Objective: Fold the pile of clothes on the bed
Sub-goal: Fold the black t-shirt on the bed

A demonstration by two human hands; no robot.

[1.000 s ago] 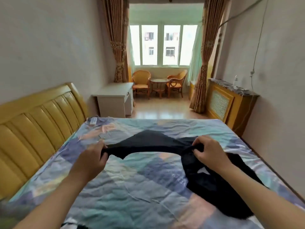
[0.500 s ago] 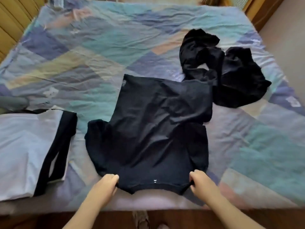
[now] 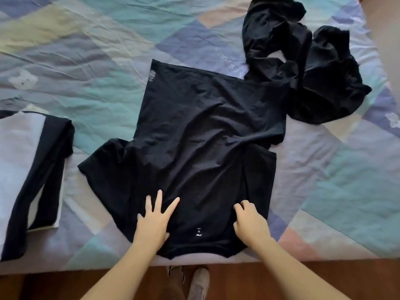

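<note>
Smoothing had replaced gripping: half a second earlier both hands pinched the collar edge of the black T-shirt [image 3: 201, 148] at the near side of the bed [image 3: 346, 191]; now they rested on top of it. The left hand [image 3: 154, 219] lay flat with fingers spread and straight, pressing the cloth and holding nothing. The right hand [image 3: 251, 221] sat just beside the neck print with its fingers curled on the fabric; whether it pinched a fold could not be told. The shirt lay spread at the centre, collar at 6 o'clock, hem at 12, one sleeve out toward 9. Its right side looked already turned in. A crumpled black garment [image 3: 313, 68] waited at 2 o'clock, touching the shirt's far corner, and a folded white-and-black garment [image 3: 28, 169] sat at 9 o'clock. Laying out seemed finished, so flattening and folding in the sleeves likely came next.
</note>
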